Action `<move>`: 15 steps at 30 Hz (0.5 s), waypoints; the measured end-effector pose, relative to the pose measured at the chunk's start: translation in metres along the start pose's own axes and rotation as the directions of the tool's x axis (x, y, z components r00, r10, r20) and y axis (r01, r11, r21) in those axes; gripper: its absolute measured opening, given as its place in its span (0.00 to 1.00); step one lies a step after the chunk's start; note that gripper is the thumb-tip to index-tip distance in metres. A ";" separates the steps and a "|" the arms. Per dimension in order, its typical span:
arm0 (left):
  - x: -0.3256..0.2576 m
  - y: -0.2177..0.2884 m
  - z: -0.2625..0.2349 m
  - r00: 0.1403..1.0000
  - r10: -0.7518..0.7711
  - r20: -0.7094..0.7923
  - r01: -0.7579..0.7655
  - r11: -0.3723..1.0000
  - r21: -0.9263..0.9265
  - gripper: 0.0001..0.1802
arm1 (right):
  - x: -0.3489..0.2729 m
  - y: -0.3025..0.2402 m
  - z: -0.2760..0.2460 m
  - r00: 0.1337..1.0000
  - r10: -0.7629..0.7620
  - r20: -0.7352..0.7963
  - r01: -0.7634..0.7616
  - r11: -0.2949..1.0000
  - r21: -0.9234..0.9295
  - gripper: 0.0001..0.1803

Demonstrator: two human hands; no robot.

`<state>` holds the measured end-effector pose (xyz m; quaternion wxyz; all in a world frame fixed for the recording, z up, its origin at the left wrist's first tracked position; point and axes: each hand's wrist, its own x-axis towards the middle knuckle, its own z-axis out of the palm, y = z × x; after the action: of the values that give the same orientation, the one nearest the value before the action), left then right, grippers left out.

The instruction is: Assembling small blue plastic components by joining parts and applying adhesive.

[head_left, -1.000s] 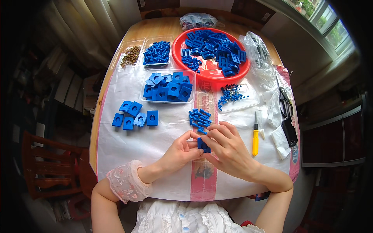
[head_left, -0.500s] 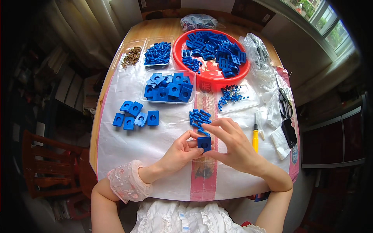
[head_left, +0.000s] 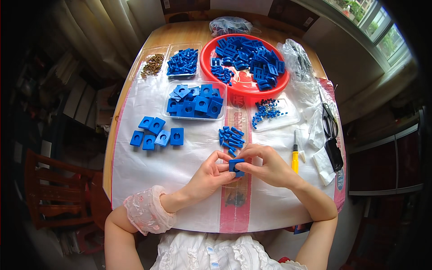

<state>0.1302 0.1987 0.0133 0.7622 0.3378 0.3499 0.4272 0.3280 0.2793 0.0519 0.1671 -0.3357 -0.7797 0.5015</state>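
Between both hands, near the middle of the table, is a blue square plastic piece (head_left: 233,166) with a round recess in its face. My left hand (head_left: 213,170) is closed around its left side. My right hand (head_left: 265,165) pinches it from the right, the thumb on its face and the fingers at its top edge. Whether the right fingers also hold a small part is hidden. Just beyond the fingertips lies a small pile of blue wedge-shaped plastic parts (head_left: 231,137). Several similar square pieces with round holes (head_left: 155,126) lie on the sheet to the left.
A clear box (head_left: 167,112) of square pieces stands ahead. Farther back are a red basin (head_left: 284,85) of blue parts, a tray of blue parts (head_left: 182,62) and brass-coloured screws (head_left: 153,65). To the right lie tiny parts (head_left: 266,111), a yellow-handled screwdriver (head_left: 295,161) and black-handled scissors (head_left: 330,123).
My right hand has come down and inward; its spread fingers have closed on the blue square piece. My left hand keeps its hold in about the same place.
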 end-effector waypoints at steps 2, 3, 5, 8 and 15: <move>-0.001 0.000 0.000 1.000 0.007 -0.001 -0.007 1.000 0.002 0.15 | 0.001 0.000 0.001 1.000 0.004 -0.001 -0.004 1.000 0.016 0.13; -0.001 -0.001 0.001 1.000 0.011 0.000 -0.011 1.000 0.000 0.15 | 0.001 -0.002 0.000 1.000 0.014 0.006 -0.015 1.000 0.021 0.13; -0.001 -0.002 0.001 1.000 0.030 0.004 -0.030 0.999 0.017 0.16 | 0.001 -0.003 0.001 1.000 0.004 0.008 -0.005 1.000 0.031 0.12; -0.002 -0.003 0.002 0.998 0.063 0.015 -0.064 0.997 0.053 0.18 | 0.001 -0.001 0.004 0.999 -0.051 -0.014 0.052 0.998 0.045 0.11; -0.003 -0.002 0.004 0.998 0.063 0.019 -0.064 0.997 0.054 0.24 | 0.000 -0.005 0.005 0.996 -0.080 -0.037 0.080 0.997 0.013 0.08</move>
<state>0.1335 0.1947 0.0145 0.7418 0.3731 0.3436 0.4386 0.3231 0.2747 0.0539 0.2038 -0.3123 -0.7855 0.4939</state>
